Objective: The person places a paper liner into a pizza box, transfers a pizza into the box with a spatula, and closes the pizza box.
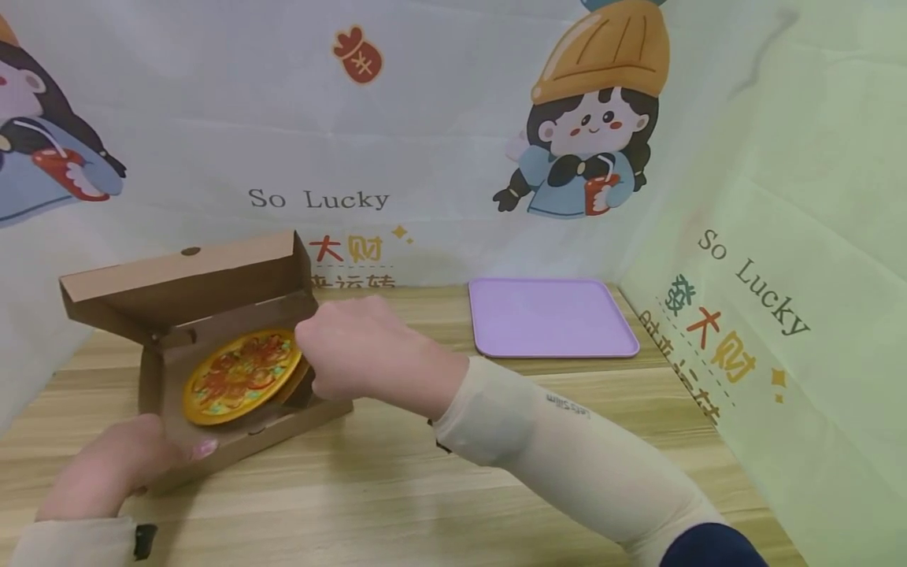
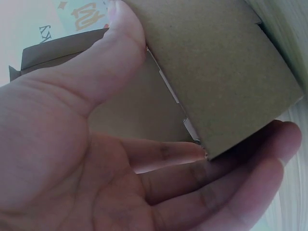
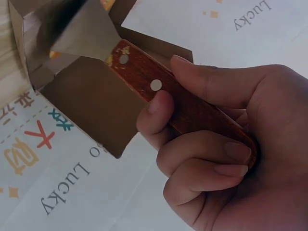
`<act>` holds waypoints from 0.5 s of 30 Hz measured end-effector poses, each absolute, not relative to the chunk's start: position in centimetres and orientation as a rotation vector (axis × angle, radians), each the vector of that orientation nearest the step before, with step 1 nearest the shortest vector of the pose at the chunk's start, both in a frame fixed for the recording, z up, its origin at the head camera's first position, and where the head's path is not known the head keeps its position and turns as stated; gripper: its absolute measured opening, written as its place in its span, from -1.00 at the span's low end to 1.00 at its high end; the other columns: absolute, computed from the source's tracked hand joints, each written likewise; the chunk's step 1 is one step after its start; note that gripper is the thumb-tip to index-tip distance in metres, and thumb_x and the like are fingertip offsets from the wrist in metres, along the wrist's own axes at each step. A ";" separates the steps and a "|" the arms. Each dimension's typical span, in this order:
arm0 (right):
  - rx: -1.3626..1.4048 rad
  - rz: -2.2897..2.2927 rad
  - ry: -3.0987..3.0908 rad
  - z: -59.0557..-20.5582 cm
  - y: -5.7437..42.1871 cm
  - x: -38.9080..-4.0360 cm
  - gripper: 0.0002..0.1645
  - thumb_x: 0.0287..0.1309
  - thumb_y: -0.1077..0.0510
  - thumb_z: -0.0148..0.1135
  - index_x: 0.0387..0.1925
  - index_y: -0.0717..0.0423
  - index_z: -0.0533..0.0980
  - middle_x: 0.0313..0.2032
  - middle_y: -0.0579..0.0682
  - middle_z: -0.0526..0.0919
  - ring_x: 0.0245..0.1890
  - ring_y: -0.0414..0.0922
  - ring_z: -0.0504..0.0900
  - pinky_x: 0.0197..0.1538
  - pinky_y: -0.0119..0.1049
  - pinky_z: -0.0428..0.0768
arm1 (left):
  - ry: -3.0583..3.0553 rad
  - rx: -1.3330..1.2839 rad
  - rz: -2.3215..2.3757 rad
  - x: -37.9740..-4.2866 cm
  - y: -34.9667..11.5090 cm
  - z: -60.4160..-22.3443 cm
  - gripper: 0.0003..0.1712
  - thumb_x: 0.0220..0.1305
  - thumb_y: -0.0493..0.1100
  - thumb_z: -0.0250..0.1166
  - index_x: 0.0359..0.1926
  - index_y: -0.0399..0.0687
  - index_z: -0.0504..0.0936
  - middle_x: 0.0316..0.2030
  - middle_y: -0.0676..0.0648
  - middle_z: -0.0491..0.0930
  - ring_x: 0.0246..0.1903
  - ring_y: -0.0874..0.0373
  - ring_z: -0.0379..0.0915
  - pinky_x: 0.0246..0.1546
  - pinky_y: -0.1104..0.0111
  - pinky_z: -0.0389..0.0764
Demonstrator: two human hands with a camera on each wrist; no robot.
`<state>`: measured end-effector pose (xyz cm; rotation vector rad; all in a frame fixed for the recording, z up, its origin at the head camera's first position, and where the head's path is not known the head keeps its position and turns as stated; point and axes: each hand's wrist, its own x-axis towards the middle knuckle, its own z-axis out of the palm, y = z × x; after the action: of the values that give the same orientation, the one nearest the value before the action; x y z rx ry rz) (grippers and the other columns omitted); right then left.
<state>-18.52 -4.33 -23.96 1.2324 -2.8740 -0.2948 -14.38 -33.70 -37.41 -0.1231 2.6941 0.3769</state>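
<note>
A brown cardboard pizza box (image 1: 205, 455) stands on the table at the left with its lid raised. Inside lies a toy-like pizza (image 1: 244, 376) with red, yellow and green toppings, tilted, its right side lifted off the box floor. My right hand (image 1: 361, 350) is at the box's right side, gripping the dark red wooden handle (image 3: 180, 106) of a metal spatula (image 3: 89, 36). In the head view the hand hides the spatula; how far its blade reaches under the pizza is hidden. At the box's front left corner, my left hand (image 1: 135, 457) holds the cardboard wall (image 2: 221, 72) between thumb and fingers.
A lilac tray (image 1: 556, 319) lies at the back right of the wood-grain table (image 1: 425, 488). Printed cloth walls (image 1: 439, 142) with cartoon figures and lettering enclose the back and the sides. The open lid (image 1: 191, 272) leans up near the back cloth.
</note>
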 end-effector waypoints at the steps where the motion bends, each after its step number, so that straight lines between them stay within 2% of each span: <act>1: 1.228 -0.302 -2.876 -23.9 -4.2 -18.5 -0.80 0.31 0.06 0.29 -0.44 -0.20 0.50 -0.47 -0.22 0.53 -0.44 -0.23 0.48 -0.47 -0.26 0.49 | 2.693 -0.128 0.374 -14.4 -33.7 -37.4 0.21 0.40 0.52 0.20 0.03 -0.83 0.46 -0.13 -0.64 0.62 -0.11 -0.49 0.64 -0.01 -0.32 0.66; 5: 1.219 -0.327 -2.881 -23.5 -3.6 -18.4 -0.79 0.27 0.05 0.34 -0.47 -0.22 0.50 -0.48 -0.24 0.55 -0.44 -0.24 0.50 -0.46 -0.26 0.52 | 2.691 -0.136 0.354 -14.4 -33.7 -37.5 0.27 0.38 0.54 0.19 0.07 -0.87 0.41 -0.04 -0.72 0.57 -0.04 -0.59 0.60 0.03 -0.34 0.64; 8: 1.212 -0.348 -2.887 -23.2 -3.3 -18.3 -0.81 0.26 0.03 0.35 -0.45 -0.25 0.52 -0.44 -0.25 0.59 -0.41 -0.24 0.53 -0.42 -0.25 0.54 | 2.678 -0.156 0.353 -14.4 -33.7 -37.7 0.31 0.36 0.56 0.20 0.09 -0.89 0.37 -0.02 -0.74 0.54 -0.02 -0.60 0.59 0.04 -0.33 0.64; 12: 1.182 -0.376 -2.893 -22.5 -2.7 -18.1 -0.87 0.28 -0.02 0.37 -0.38 -0.26 0.56 -0.36 -0.25 0.63 -0.35 -0.25 0.58 -0.38 -0.21 0.59 | 2.666 -0.183 0.374 -14.5 -33.7 -37.6 0.32 0.34 0.57 0.21 0.08 -0.89 0.36 -0.08 -0.68 0.58 -0.10 -0.47 0.65 -0.01 -0.27 0.67; 15: 1.160 -0.377 -2.895 -22.0 -2.3 -17.8 -0.90 0.29 -0.02 0.36 -0.33 -0.22 0.58 -0.34 -0.23 0.64 -0.33 -0.23 0.60 -0.37 -0.18 0.61 | 2.675 -0.177 0.366 -14.4 -33.6 -37.5 0.32 0.35 0.56 0.21 0.09 -0.89 0.36 -0.05 -0.71 0.56 -0.07 -0.53 0.63 0.01 -0.30 0.66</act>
<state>-17.84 -2.26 -21.98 1.1601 -2.8946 -0.3771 -14.43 -33.56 -37.50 -0.1774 2.6746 0.3659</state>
